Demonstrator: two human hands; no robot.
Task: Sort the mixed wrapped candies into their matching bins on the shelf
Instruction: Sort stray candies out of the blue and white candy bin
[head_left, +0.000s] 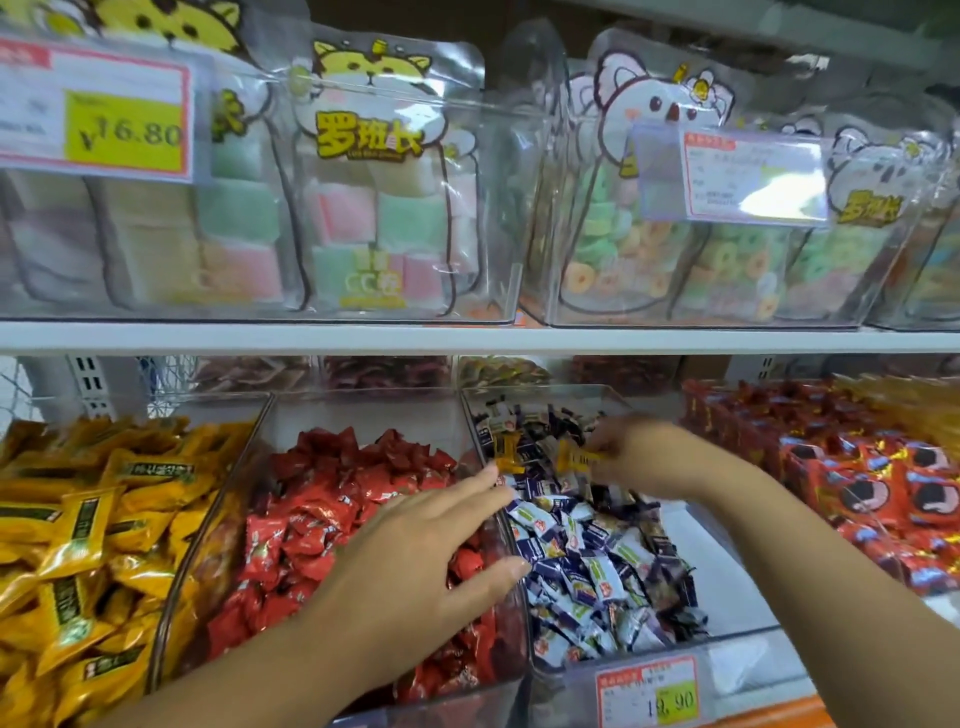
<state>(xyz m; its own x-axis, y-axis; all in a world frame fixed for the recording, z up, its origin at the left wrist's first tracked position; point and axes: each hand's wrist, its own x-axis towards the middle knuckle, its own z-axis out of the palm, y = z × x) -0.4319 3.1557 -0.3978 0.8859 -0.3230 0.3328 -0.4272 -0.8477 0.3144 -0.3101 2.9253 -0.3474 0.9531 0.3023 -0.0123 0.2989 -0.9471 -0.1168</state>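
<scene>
Clear bins line the lower shelf. The far left one holds yellow candies (78, 525), the one beside it red candies (311, 514), the third purple-and-white candies (587, 566). My right hand (636, 452) pinches a yellow candy (576, 460) above the back of the purple-and-white bin (737, 660). A second yellow candy (506, 449) lies among the purple ones there. My left hand (415, 566) hovers flat with fingers spread over the divider between the red bin and the purple-and-white bin, its fingertips reaching toward that second yellow candy.
Red-orange packets (878, 483) fill the bin at the right. The upper shelf (467, 338) carries clear boxes of bagged marshmallows (374, 208) and ring gummies (675, 249) with price tags. A price label (649, 693) is fixed to the purple bin's front.
</scene>
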